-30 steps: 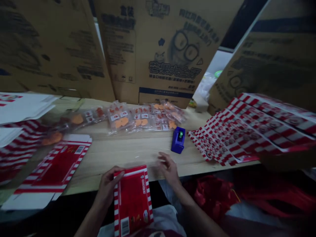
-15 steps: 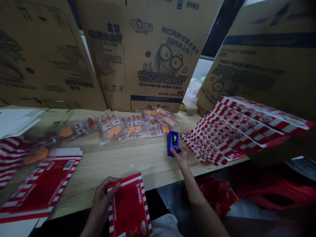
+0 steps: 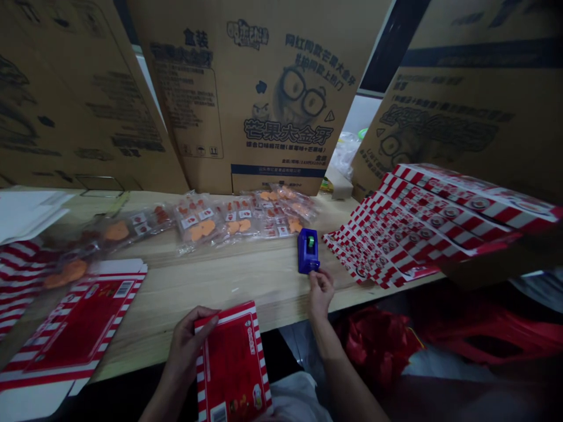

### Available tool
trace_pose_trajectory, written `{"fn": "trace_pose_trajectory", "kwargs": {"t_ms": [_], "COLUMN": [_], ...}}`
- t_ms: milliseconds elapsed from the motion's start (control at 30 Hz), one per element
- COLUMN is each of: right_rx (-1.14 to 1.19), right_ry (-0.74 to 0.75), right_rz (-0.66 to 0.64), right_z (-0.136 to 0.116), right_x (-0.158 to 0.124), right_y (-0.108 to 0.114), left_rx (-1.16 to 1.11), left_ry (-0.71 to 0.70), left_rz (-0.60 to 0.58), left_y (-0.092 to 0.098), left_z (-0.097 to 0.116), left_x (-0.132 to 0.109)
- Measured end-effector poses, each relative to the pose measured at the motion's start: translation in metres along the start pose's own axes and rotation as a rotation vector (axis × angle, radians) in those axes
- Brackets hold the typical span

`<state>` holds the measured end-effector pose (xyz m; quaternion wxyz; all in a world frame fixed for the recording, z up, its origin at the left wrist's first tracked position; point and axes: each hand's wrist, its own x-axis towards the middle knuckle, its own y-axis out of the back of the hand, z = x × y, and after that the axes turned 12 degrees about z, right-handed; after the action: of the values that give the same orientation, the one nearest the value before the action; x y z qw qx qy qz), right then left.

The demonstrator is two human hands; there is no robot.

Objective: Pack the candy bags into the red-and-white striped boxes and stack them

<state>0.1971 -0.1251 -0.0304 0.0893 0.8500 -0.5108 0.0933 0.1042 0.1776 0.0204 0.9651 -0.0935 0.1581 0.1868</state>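
Observation:
My left hand [image 3: 189, 339] is closed around the left edge of a red box [image 3: 233, 363] with striped borders, held tilted in front of my lap. A blue tape dispenser [image 3: 301, 253] with a green roll [image 3: 311, 241] stands on the table. Right at its front cutter, my right hand [image 3: 322, 290] has thumb and fingers pinched together on the tape end, though the clear strip itself hardly shows. Left of the box, more flat red striped boxes [image 3: 79, 325] lie stacked on the table.
Clear bags with orange pieces [image 3: 202, 225] form a row along the back of the wooden table [image 3: 185, 281]. Big cardboard cartons [image 3: 197, 135] stand behind. At right is a pile of red-and-white striped boxes [image 3: 396, 228]; a red plastic bag [image 3: 373, 346] hangs below the table edge.
My right hand has slid from the dispenser's side down to its front end, nearer me, and its fingers have drawn together in a pinch. My left hand still holds the box.

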Motion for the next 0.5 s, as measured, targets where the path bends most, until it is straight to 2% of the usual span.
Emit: {"fn": "trace_pose_trajectory", "kwargs": {"t_ms": [200,300,333,400,500], "right_rx": [-0.042,-0.04,-0.03,-0.002,0.027], "right_ry": [-0.067,-0.107,-0.126,-0.145,-0.027], "right_rz": [-0.073,-0.18,-0.274,-0.603,-1.319], "right_z": [0.017,0.011,0.003,-0.024,-0.078], "right_x": [0.009,0.003,0.0,-0.006,-0.011], "right_y": [0.009,0.018,0.02,0.016,-0.009], "left_rx": [0.037,0.074,0.078,0.067,0.035], "left_ry": [-0.091,-0.152,-0.161,-0.154,-0.103], "left_rz": [-0.05,-0.088,-0.102,-0.128,-0.168], "left_y": [-0.012,-0.016,-0.017,-0.018,-0.022], "left_z": [0.009,0.012,0.013,0.013,0.012], "left_x": [-0.005,-0.008,-0.008,-0.009,-0.01]}}
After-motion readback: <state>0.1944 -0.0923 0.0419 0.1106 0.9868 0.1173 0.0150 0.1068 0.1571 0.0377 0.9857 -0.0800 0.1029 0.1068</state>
